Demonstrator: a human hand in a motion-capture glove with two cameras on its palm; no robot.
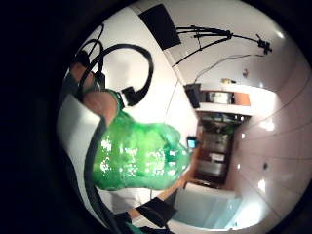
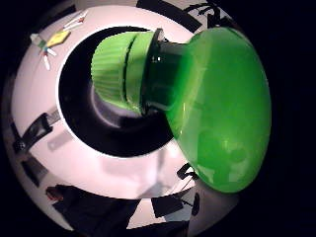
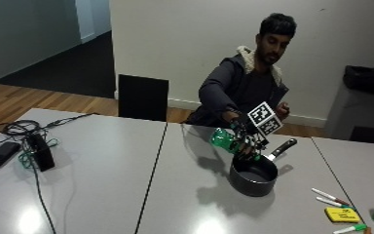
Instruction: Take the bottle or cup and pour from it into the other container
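From outside, the gloved right hand grips the green bottle, tilted neck-down over the black pan on the grey table; markers lie at the pan's four o'clock. The thumb-side palm view shows the bottle's cap on, above the pan's inside. The little-finger-side view shows fingers curled against the bottle's body.

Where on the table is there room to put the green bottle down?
The widest bare patch of table lies between the black box with cables and the black pan. There is bare room in front of the pan too. It is crowded at the corner with the markers and yellow pad, and where the right hand tilts the green bottle over the pan.
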